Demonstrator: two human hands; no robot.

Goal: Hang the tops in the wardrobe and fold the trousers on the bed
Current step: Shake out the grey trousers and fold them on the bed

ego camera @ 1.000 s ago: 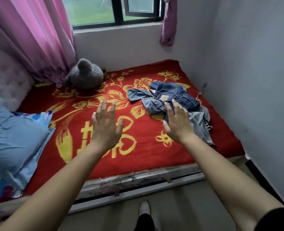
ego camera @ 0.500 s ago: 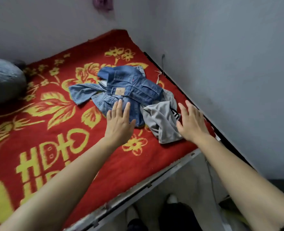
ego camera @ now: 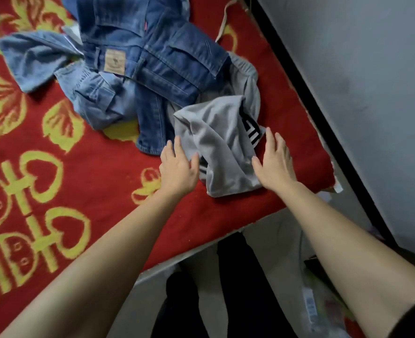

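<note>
From the head camera, the bed's red blanket (ego camera: 109, 181) with big yellow shapes fills the left and middle of the frame. A heap of clothes lies on it, in the upper middle.

On top of the heap are dark blue jeans (ego camera: 157, 52) with a tan patch at the waist. A lighter blue pair (ego camera: 43, 59) sticks out from under them to the upper left. The grey trousers (ego camera: 216, 142) lie at the near end of the heap, in the middle of the frame, crumpled, with a black and white stripe showing.

The left hand (ego camera: 178, 168) is at the left edge of the grey trousers. Its fingers are straight and spread, and its thumb touches the cloth. The right hand (ego camera: 273, 163) is at their right edge, just beside the stripe, with fingers straight and spread too. Neither hand grips anything.

A grey wall (ego camera: 372, 81) fills the upper right. The person's dark legs (ego camera: 235, 284) show at the bottom.
</note>
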